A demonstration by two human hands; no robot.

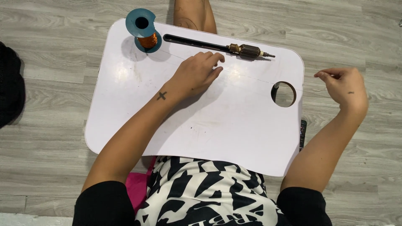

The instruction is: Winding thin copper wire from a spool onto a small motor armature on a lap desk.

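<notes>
A grey wood floor [50,50] is spreading under everything, and a white lap tray [138,113] is sitting across the seated person's legs, with a round cup hole [285,94] cut near its right edge. Along the far edge of the tray a motor armature [247,50] is lying on its side at the right end of a long dark slot [188,41], and a teal spool of copper wire [144,29] is standing upright at the far left corner, well apart from it. The left hand [197,74] is resting palm down on the tray with loosely curled fingers, grasping nothing, its fingertips just short of the armature. The right hand [345,86] is hovering off the tray's right side, thumb and forefinger pinching together; whether a fine strand is between them cannot be told. Judging by this, the work is at the reaching stage, and closing the left fingers around the armature calls for only a short forward slide.
</notes>
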